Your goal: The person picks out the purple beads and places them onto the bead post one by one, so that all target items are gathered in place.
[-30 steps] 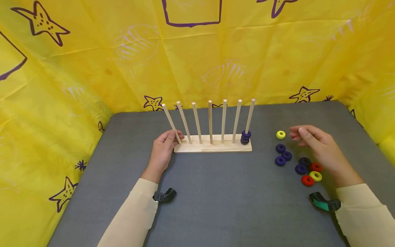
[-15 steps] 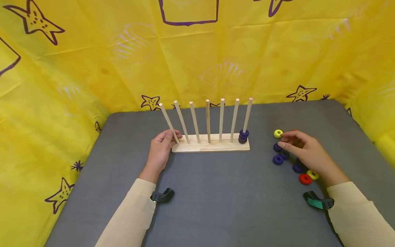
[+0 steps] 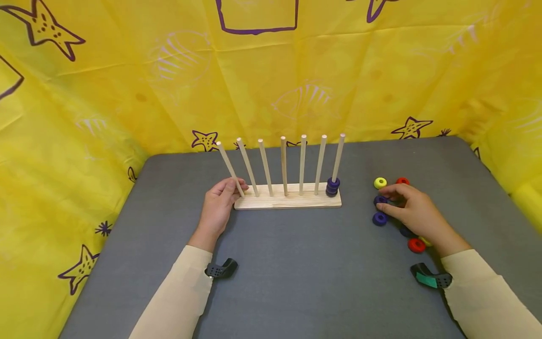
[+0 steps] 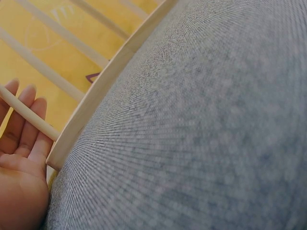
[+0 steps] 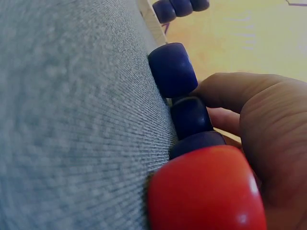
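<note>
Rack base [image 3: 288, 202]: pale wood, faint grain; 7 pegs [image 3: 284, 165] match. 3 stacked beads [image 3: 332, 187] dark blue. Loose: blue beads [image 3: 379, 219], red beads [image 3: 417, 245], yellow beads [image 3: 380, 183]. Tabletop [image 3: 288, 273] gray. Backdrop [image 3: 254, 80] yellow, purple-outlined starfish [image 3: 205, 140], whitish striped fish [image 3: 305, 100]. Sleeves [image 3: 175, 294] cream. Right wrist mount [image 3: 443, 281] black, green patch [image 3: 426, 281].

Bright, even light surrounded the rack [image 3: 288, 202]; to its right a red ring [image 5: 206, 191] glinted; the left wrist view blurred the surface [image 4: 216, 153].

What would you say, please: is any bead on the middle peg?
No, the middle peg is bare; the stacked beads sit on the rightmost peg.
</note>
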Available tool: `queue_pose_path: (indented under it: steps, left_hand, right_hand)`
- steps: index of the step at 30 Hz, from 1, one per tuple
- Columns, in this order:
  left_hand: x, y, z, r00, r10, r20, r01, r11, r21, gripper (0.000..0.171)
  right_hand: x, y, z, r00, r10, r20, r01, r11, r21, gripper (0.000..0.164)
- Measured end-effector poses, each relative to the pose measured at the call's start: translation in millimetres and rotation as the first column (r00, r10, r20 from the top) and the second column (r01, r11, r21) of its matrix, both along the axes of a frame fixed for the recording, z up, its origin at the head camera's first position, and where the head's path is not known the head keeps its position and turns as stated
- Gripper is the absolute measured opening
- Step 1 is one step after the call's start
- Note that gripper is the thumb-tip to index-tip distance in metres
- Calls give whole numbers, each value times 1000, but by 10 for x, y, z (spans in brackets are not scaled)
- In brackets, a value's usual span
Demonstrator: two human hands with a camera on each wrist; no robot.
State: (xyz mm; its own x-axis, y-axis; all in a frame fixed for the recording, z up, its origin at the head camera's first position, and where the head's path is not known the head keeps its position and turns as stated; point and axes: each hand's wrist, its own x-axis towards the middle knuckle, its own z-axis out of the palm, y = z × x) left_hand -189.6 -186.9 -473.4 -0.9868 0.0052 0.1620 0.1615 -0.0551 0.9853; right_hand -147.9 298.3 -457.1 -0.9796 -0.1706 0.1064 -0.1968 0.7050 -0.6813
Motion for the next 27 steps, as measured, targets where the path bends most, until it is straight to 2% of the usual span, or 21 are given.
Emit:
queue_pose_path:
  steps: [17, 27]
  left_hand:
    - [-9, -10, -14, 1000, -7, 7, 7, 1000, -6, 50]
    - [-7, -17, -10, 1000, -14, 6, 14, 1000, -3, 47]
  right_hand:
    - [2, -4, 17, 1000, 13, -6, -13, 1000, 13, 33]
    - [-18, 1, 29, 1000, 2, 14, -3, 999, 37, 33]
